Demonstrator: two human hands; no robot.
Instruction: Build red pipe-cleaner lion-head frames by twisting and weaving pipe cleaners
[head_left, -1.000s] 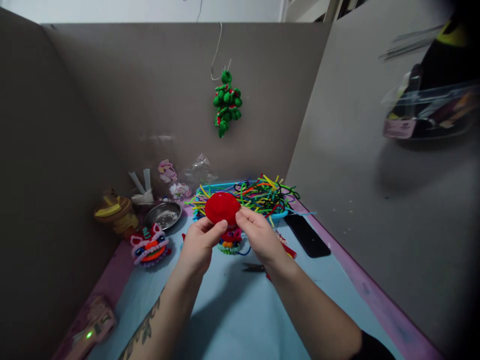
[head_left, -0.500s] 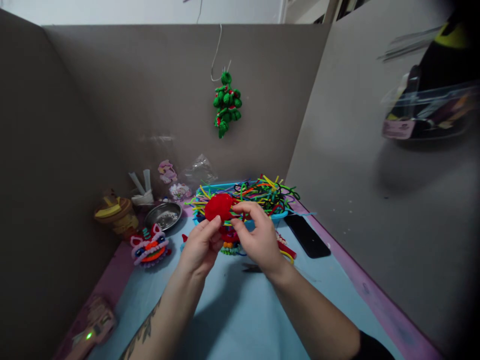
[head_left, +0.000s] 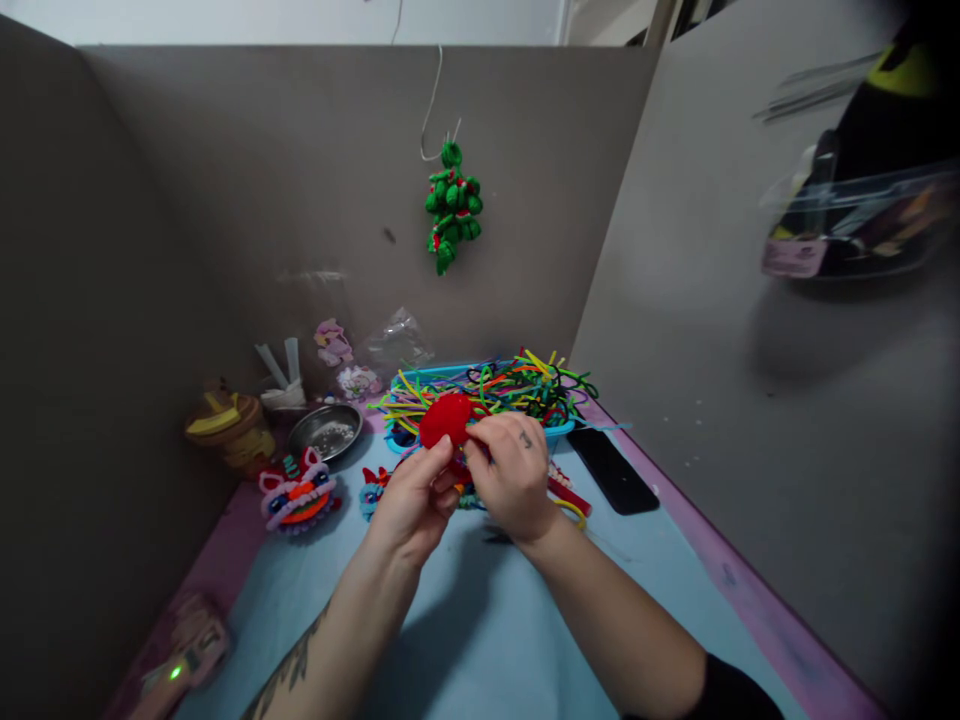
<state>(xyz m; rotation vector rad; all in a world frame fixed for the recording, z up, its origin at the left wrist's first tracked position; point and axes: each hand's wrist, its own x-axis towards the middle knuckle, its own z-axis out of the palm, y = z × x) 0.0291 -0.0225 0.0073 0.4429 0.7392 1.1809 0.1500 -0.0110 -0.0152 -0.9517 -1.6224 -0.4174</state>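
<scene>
Desk [head_left: 480,645] sits in a three-sided bay: matte grey back partition [head_left: 300,150], grey side panels left and right, white wall above the back one. Top is a pale blue sheet with slight creases, pink-purple strips showing along both sides. Left hand [head_left: 414,490] is clamped on a round, flat, fuzzy red disc [head_left: 444,418], thumb over its lower edge; right hand [head_left: 514,475] has its fingertips bunched at the disc's right edge (can't tell if they actually grip it). Disc is up over the desk, in front of a light blue plastic basket [head_left: 559,433] heaped with multicoloured fuzzy stems [head_left: 532,388]. Right of that, a flat black phone [head_left: 615,472] lies near the right panel. Left side: pink, orange and blue fuzzy lion-like head [head_left: 300,497], round silver metal bowl [head_left: 341,440] with small pale bits inside, tan-and-yellow pot [head_left: 234,440] beside it. Blue-and-red fuzzy figure [head_left: 371,495] is partly behind the left hand. Front left corner: pink device [head_left: 202,640] with a lit green light. Green-and-red fuzzy ornament [head_left: 454,205] hangs from a white wire on the back partition; clear plastic holder [head_left: 862,225] on the right panel, contents blurred.
</scene>
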